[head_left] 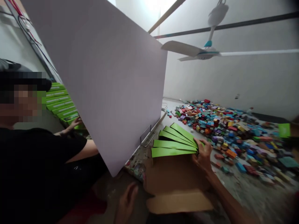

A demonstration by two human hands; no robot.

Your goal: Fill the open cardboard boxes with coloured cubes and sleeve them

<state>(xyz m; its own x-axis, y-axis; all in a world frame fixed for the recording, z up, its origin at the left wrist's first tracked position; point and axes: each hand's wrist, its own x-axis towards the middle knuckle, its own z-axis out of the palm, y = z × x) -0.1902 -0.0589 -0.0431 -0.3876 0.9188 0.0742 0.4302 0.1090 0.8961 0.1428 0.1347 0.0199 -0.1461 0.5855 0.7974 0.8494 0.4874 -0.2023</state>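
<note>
Several flat green boxes (176,143), fanned out, are gripped at their right ends by my right hand (202,154). Beneath them lies an open brown cardboard box (173,177) with a flap spread toward me. My left hand (127,199) is low in the view, left of the cardboard, blurred, with its fingers curved and no object visible in it. Whether its fingers touch each other is hard to make out.
A large pale panel (112,77) stands tilted on the left. Beyond it, a person in black (35,161) reaches toward stacked green boxes (59,99). Many small coloured blocks (221,124) are heaped on the right. A white fan (206,53) hangs above.
</note>
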